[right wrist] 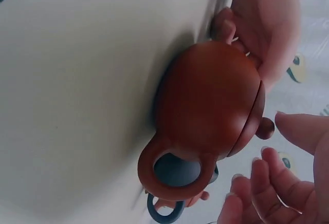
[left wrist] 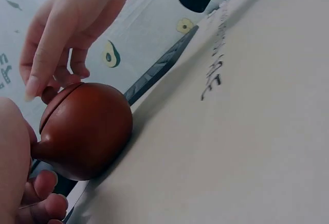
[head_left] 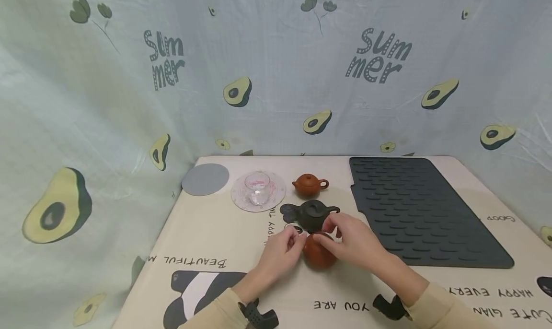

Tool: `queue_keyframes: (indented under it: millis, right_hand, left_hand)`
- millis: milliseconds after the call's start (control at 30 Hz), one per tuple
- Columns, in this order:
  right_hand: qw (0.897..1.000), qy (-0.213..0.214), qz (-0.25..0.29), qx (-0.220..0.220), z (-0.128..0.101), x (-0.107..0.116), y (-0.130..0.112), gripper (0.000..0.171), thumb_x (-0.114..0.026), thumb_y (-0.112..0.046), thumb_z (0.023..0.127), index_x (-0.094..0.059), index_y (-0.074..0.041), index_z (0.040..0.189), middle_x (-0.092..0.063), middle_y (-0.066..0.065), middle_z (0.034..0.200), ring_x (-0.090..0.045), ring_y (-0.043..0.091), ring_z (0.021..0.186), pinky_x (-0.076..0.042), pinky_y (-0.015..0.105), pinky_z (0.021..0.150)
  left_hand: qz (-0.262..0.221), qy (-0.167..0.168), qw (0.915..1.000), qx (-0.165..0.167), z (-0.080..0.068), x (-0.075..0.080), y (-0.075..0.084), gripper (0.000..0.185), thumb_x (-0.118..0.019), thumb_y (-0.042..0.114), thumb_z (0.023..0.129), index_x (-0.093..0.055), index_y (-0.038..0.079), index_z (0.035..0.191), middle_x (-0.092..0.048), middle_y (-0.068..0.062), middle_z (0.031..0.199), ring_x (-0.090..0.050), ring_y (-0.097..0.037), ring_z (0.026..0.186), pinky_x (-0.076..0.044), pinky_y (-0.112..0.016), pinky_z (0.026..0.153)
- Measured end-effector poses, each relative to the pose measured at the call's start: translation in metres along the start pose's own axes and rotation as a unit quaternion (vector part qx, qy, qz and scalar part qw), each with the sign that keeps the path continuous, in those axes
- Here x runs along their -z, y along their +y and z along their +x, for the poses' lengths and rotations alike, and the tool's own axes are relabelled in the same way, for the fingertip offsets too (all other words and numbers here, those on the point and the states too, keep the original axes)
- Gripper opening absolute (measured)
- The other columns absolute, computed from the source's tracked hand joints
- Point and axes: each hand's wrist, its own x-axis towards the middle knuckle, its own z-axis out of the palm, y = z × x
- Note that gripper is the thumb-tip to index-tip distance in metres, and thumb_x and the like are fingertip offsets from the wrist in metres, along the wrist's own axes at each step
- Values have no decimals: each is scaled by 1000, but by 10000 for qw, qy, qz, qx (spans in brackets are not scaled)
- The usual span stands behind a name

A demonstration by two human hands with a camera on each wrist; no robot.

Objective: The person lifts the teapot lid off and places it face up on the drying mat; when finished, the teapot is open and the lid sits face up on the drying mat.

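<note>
Red-brown clay teapot [head_left: 318, 257] stands on the table [head_left: 207, 242] nearest the person, between both hands. Left hand [head_left: 281, 250] curls its fingers at the spout side; right hand [head_left: 355, 240] hovers relaxed over the lid, holding nothing. Just behind stands a dark teapot [head_left: 311, 215], farther back a small orange teapot [head_left: 309, 184].

Table [head_left: 207, 242]; teapots [head_left: 318, 254], mat [head_left: 422, 209], coaster [head_left: 205, 179].

Grey round silicone coaster [head_left: 205, 179] at the table's far left corner. Beside it, clear glass cup [head_left: 258, 187] on a patterned round saucer [head_left: 278, 192]. Small orange-brown clay teapot [head_left: 309, 184] toward the far edge. Black ribbed rubber mat [head_left: 422, 209] along the right edge. Dark grey-green clay teapot [head_left: 312, 215] mid-table.
</note>
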Motion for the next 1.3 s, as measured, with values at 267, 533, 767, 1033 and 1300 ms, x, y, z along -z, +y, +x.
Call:
queue_keyframes:
  millis: [267, 533, 767, 1033, 1300]
  right_hand:
    - [9995, -218, 26, -228, -4, 0, 3, 24, -80, -33, 90, -59, -25, 83, -53, -14, 72, -49, 5, 63, -43, 26, 56]
    - [9972, 26, -753, -19, -6, -4, 2, 44, -74, -48, 92, -46, -23, 69, -41, -11, 58, -39, 5, 53, -33, 27, 50]
    - [9944, -83, -1056, -4, -7, -8, -1, 46, -67, -53, 96, -45, -25, 67, -40, -11, 56, -37, 6, 50, -31, 27, 48]
    - [9924, -142, -1203, 206, -5, -12, -2, 40, -68, -40, 97, -44, -24, 69, -39, -10, 59, -37, 6, 52, -31, 27, 49]
    - [9943, 96, -1037, 221, -7, -15, 1, 36, -67, -36, 98, -44, -25, 73, -39, -10, 65, -39, 9, 59, -32, 28, 54]
  left_hand:
    - [38, -301, 9989, -371, -3, 0, 1, 32, -54, 34, 106, -53, 20, 78, -42, 13, 62, -42, -3, 59, -31, -21, 54]
    - [55, -289, 9990, -349, -2, 0, 2, 40, -55, 36, 106, -49, 22, 69, -37, 14, 57, -38, -2, 55, -27, -21, 52]
    - [330, -410, 9981, -319, -3, 0, 1, 41, -50, 37, 108, -48, 21, 70, -37, 13, 57, -37, -3, 53, -27, -22, 51]
    - [412, -571, 9973, -184, -6, 2, -1, 41, -44, 37, 110, -50, 20, 73, -39, 11, 60, -37, -5, 54, -28, -22, 52]
    - [258, -431, 9982, -326, -6, 2, 0, 41, -47, 35, 109, -50, 19, 72, -38, 12, 60, -38, -4, 56, -28, -21, 53]
